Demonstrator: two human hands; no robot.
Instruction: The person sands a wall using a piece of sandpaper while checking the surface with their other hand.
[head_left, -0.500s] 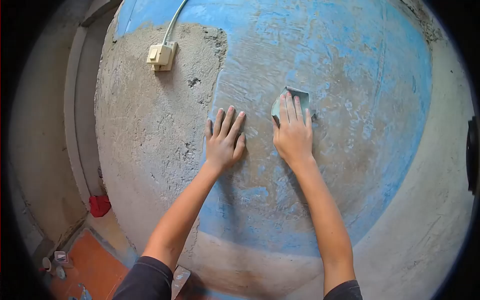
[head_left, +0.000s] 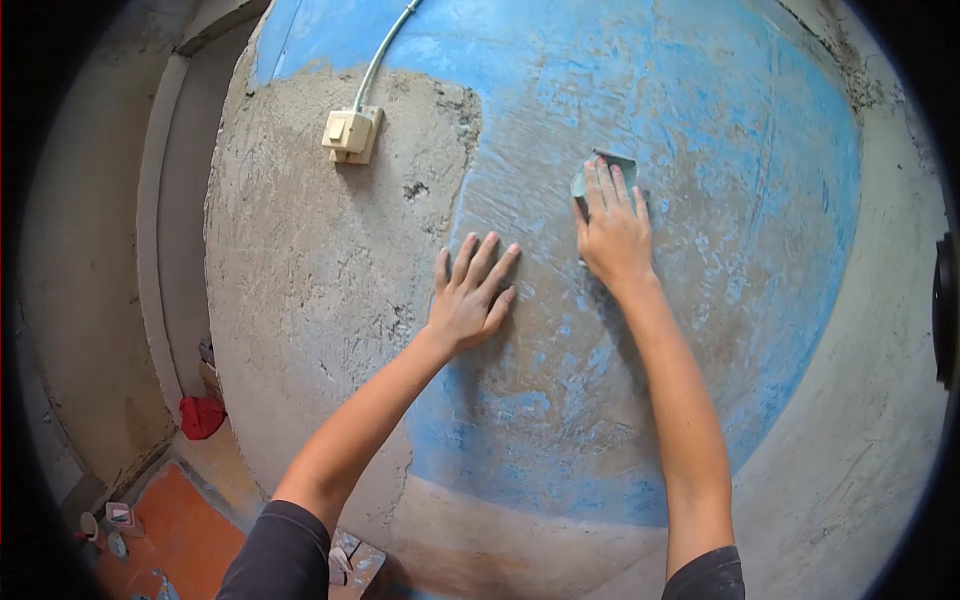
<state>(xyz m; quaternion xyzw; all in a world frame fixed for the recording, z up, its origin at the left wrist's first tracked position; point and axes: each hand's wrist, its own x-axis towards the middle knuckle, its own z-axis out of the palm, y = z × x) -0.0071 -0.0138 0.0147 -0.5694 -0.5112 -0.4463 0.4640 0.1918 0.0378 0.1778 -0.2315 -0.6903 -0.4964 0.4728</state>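
Observation:
My left hand (head_left: 470, 297) lies flat on the wall with its fingers spread, near the border between rough grey plaster (head_left: 300, 230) and the scraped blue paint (head_left: 540, 400). Higher and to the right, my right hand (head_left: 613, 225) presses a pale green sheet (head_left: 578, 182), which looks like sandpaper, against the worn blue area. The sheet shows around the fingertips, and its top edge curls away from the wall. Part of it is hidden under the fingers.
A cream switch box (head_left: 347, 135) with a cable is fixed at the upper left of the wall. Low on the left are a red cloth (head_left: 202, 417), an orange floor area (head_left: 190, 530) with small containers, and a box (head_left: 362, 568) below my left arm.
My right hand and the sheet have moved up the wall relative to the switch. My left hand stays on the wall, and the view has shifted a little.

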